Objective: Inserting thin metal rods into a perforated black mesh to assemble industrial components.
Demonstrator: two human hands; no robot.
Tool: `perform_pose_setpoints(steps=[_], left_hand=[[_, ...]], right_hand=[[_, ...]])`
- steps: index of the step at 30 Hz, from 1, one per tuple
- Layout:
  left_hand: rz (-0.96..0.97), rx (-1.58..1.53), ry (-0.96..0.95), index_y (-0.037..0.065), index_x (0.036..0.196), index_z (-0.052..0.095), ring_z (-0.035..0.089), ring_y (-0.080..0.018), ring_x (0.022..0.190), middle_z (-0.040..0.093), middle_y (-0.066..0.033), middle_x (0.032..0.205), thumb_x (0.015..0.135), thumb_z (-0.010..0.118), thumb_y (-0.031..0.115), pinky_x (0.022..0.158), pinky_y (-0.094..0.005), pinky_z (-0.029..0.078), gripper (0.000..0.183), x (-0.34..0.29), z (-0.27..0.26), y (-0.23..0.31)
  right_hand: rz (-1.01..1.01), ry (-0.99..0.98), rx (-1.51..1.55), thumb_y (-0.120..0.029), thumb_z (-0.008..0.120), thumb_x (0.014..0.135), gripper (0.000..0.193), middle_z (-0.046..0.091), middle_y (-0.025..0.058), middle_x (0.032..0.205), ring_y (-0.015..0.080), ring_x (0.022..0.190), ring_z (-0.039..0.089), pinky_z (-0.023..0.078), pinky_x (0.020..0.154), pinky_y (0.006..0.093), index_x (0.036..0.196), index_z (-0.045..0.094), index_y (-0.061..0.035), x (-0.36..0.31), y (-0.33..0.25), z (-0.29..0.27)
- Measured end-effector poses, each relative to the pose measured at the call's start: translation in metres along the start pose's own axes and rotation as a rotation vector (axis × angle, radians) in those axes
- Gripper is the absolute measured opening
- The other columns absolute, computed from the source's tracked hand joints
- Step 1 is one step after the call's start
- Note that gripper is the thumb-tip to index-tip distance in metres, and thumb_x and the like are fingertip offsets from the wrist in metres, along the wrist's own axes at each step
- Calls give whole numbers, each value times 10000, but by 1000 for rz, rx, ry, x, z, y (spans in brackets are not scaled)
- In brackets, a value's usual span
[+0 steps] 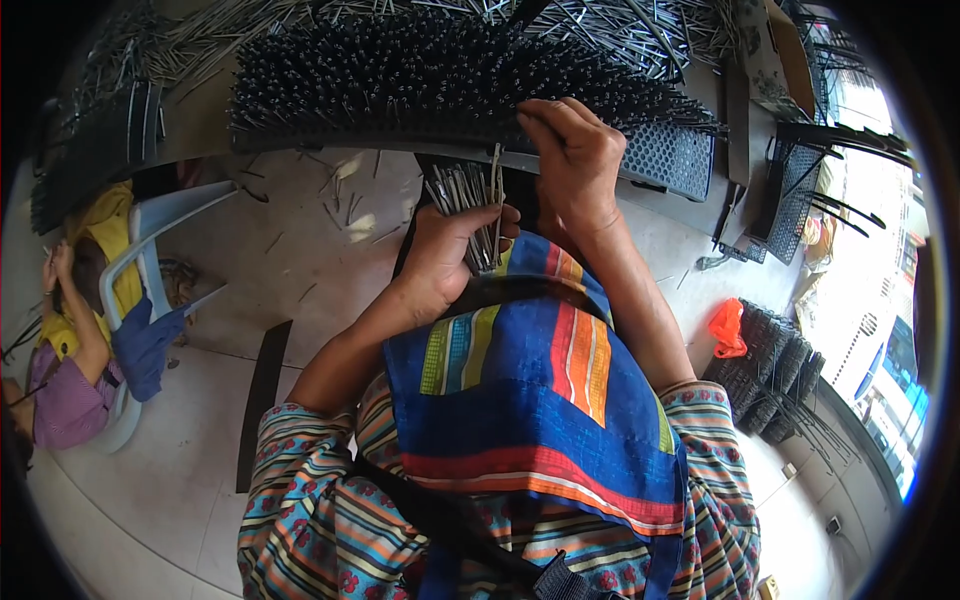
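Observation:
A bundle of thin grey metal rods [462, 195] stands upright in my left hand [440, 250], the fingers wrapped round it in front of my apron. One rod pokes up higher than the others. Ahead of me, a dark perforated board [675, 160] is thickly set with upright thin rods [380, 80]; holes show bare at its right end. My right hand [580, 165] is at the board's near edge, thumb and fingertips pinched together against the rods. Whatever is between those fingertips is too small to make out.
Loose rods [620, 35] lie heaped behind the board. At left another person [80, 380] sits beside a pale blue plastic chair [150, 250]. Black wire racks [770, 370] with an orange bag [728, 328] stand on the floor at right. A cardboard box [775, 60] is at far right.

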State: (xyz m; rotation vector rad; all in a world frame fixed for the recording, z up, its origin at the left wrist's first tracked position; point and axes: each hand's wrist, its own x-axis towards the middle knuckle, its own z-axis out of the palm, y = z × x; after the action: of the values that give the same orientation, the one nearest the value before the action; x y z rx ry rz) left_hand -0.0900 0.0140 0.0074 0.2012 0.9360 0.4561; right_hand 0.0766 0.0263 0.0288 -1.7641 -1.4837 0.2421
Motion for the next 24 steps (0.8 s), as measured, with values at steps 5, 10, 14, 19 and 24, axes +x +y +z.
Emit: perform_pose_setpoints(steps=[5, 10, 14, 19, 24], left_hand=[[-54, -54, 21, 13, 964, 641, 669, -202, 714, 687, -120, 837, 850, 625, 44, 629, -305, 536, 119, 1, 1, 2], [-19, -67, 3, 25, 963, 625, 667, -212, 699, 683, -126, 828, 851, 633, 55, 615, -310, 534, 116, 5, -2, 2], [-28, -77, 0, 24, 976, 627, 666, -212, 697, 681, -129, 821, 846, 641, 55, 612, -309, 535, 134, 9, -3, 1], [4, -85, -47, 25, 1021, 627, 669, -207, 702, 678, -115, 837, 842, 633, 24, 612, -307, 538, 179, 12, -3, 2], [20, -115, -96, 15, 1042, 623, 677, -208, 725, 675, -114, 877, 837, 612, -22, 603, -309, 547, 208, 1, 8, 2]], right_hand=[[-112, -65, -266, -87, 680, 805, 249, 632, 71, 770, 247, 613, 625, 481, 554, 326, 1055, 680, -89, -2, -6, -4], [-139, -169, -388, -102, 615, 849, 443, 645, 84, 794, 285, 624, 633, 491, 535, 359, 1285, 544, -144, -13, -4, -8], [-126, -175, -289, -85, 598, 851, 443, 660, 107, 807, 303, 639, 641, 498, 538, 378, 1287, 545, -144, -11, -5, -8], [-42, -316, -218, -81, 632, 825, 462, 669, 130, 818, 300, 633, 653, 514, 536, 375, 1277, 549, -127, -22, -2, -7], [257, -329, 219, -86, 697, 810, 314, 660, 72, 742, 160, 601, 642, 500, 511, 288, 1109, 622, -24, -40, 0, -12]])
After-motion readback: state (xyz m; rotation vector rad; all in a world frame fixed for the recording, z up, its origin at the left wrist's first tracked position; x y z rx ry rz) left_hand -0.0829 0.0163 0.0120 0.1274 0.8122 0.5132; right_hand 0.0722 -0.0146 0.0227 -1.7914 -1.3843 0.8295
